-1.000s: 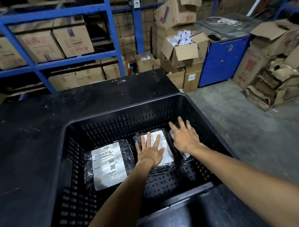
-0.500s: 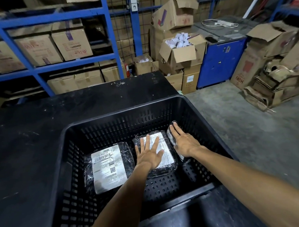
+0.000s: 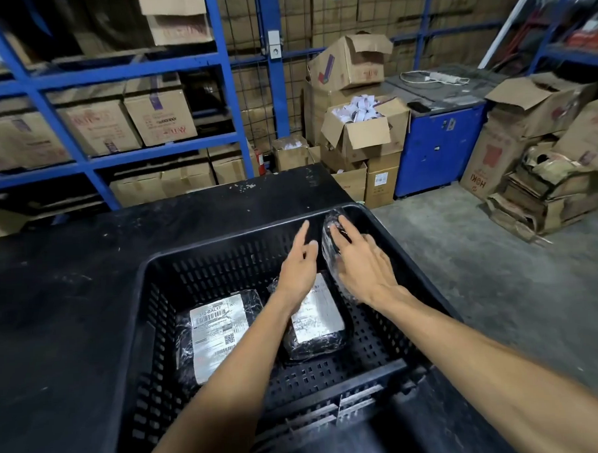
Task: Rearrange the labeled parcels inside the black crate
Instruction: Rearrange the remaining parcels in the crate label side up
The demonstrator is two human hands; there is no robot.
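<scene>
Warehouse racking behind; inside the black crate (image 3: 163, 300), right hand (image 3: 363, 268) clasped a wrapped parcel (image 3: 330, 237) tipped on edge, left hand (image 3: 297, 269) spread empty alongside — film looked slick, light, pliable; better gripped across opposite edges.
</scene>
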